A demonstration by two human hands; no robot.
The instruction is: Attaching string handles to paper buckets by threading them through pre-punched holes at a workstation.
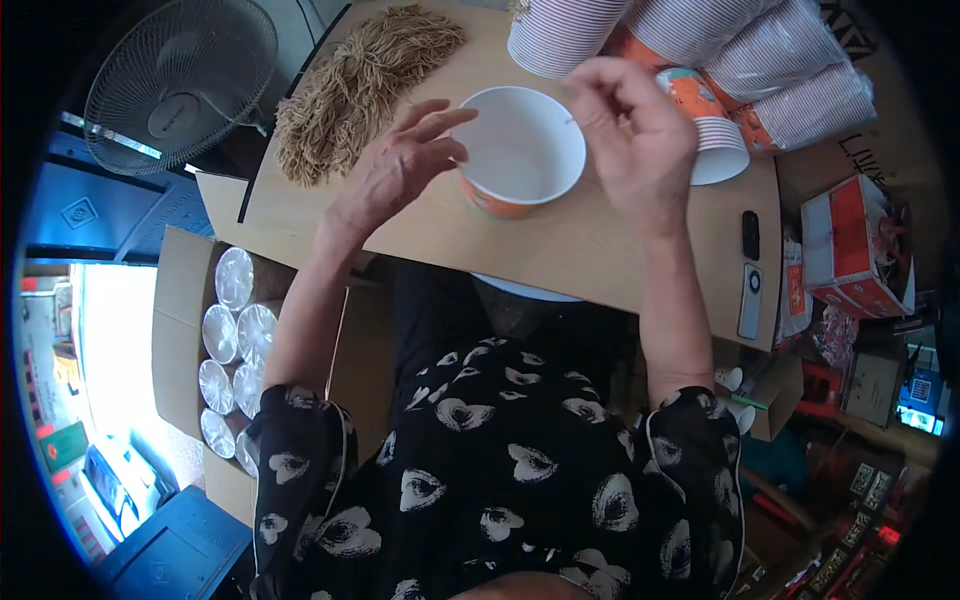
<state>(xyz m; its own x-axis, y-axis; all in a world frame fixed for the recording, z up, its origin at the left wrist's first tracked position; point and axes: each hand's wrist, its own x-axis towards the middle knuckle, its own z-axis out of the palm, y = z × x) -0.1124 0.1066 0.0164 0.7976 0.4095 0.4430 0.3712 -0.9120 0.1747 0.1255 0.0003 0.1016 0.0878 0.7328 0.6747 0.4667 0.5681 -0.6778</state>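
Observation:
A large paper tub (522, 150) with a white inside and an orange printed outside stands mouth up on the wooden table (440, 235). At its left rim is my left hand (395, 165), fingers spread and their tips at or just over the edge; whether they touch I cannot tell. My right hand (640, 145) is raised by the right rim with thumb and fingers curled together; anything pinched there is too small to make out. A small dark mark (569, 121) shows on the tub's inner right rim. Back left on the table lies a bundle of tan cords (350, 95).
Stacked paper tubs (775, 60), some in clear plastic, fill the back right; one shorter stack (718, 150) lies nearer. A dark object (750, 235) and a grey device (750, 300) lie by the right edge. A carton of wrapped stacks (185, 330) and a fan (180, 90) stand left.

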